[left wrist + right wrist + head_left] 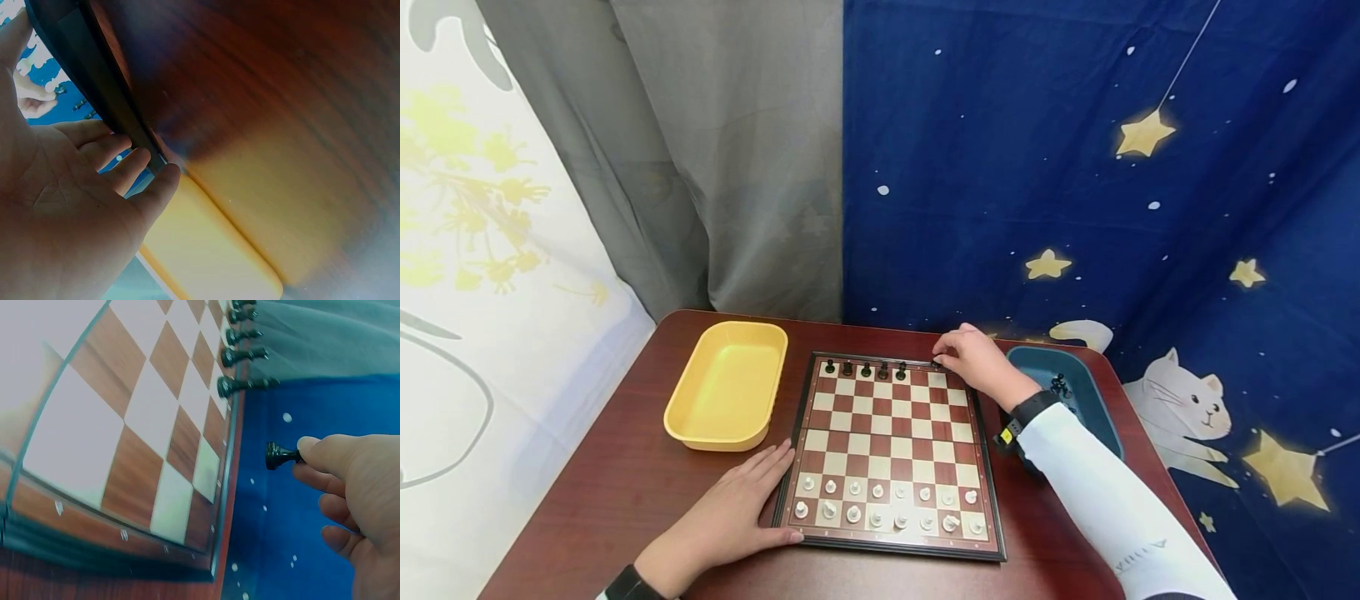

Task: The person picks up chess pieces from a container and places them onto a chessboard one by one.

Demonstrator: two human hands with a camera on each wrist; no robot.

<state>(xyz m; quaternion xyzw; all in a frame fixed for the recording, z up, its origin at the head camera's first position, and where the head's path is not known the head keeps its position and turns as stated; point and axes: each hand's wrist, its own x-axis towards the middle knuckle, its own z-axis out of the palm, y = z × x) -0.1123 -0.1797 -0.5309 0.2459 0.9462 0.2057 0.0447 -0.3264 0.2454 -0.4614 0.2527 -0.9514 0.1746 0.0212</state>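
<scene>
A chessboard (891, 423) lies on the table. My right hand (976, 358) is over its far right part and pinches a black chess piece (281, 455) between thumb and fingertips, base clear of the fingers. In the right wrist view the piece appears held off the board; its top is hidden by the fingers. Several black chess pieces (883, 371) stand upright along the far row, left of that hand. Two rows of white chess pieces (853, 513) occupy the near side. With fingers extended, my left hand (737, 508) rests at the board's left edge (94, 75).
A yellow tray (687, 417) stands on the table left of the board. To the right, a dark teal tray (1101, 400) holds several black pieces (1060, 385), partly covered by the right forearm. Curtains (970, 208) hang behind the table's far edge.
</scene>
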